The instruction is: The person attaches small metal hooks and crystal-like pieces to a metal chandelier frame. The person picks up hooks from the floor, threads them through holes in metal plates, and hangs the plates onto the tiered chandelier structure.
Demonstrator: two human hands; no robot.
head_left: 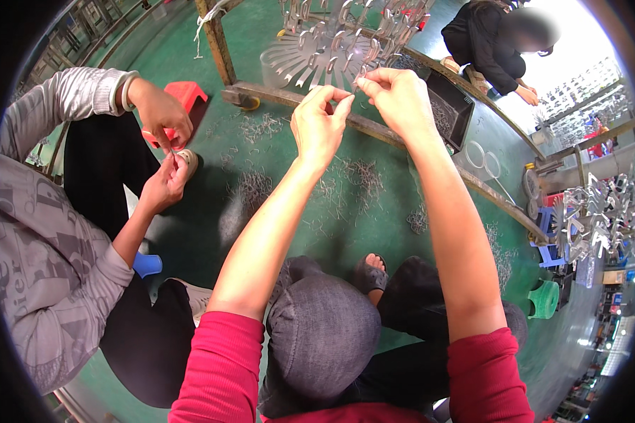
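Both of my arms reach forward to a cluster of shiny curved metal pieces point(339, 60) hanging at the top middle. My left hand point(316, 127) has its thumb and forefinger pinched together just below these pieces; whatever lies between the fingertips is too small to make out. Beside it, my right hand point(404, 107) is closed in a pinch at the lower end of a small metal hook point(360, 76). The two sets of fingertips are close together but apart.
A wooden rail point(374, 130) crosses below the hanging pieces. Thin wire bits point(365, 180) lie scattered on the green floor. A black tray point(450, 106) stands beyond the rail. On my left, a co-worker's hands point(164, 176) meet near a red stool point(185, 93). Another person point(483, 42) crouches far right.
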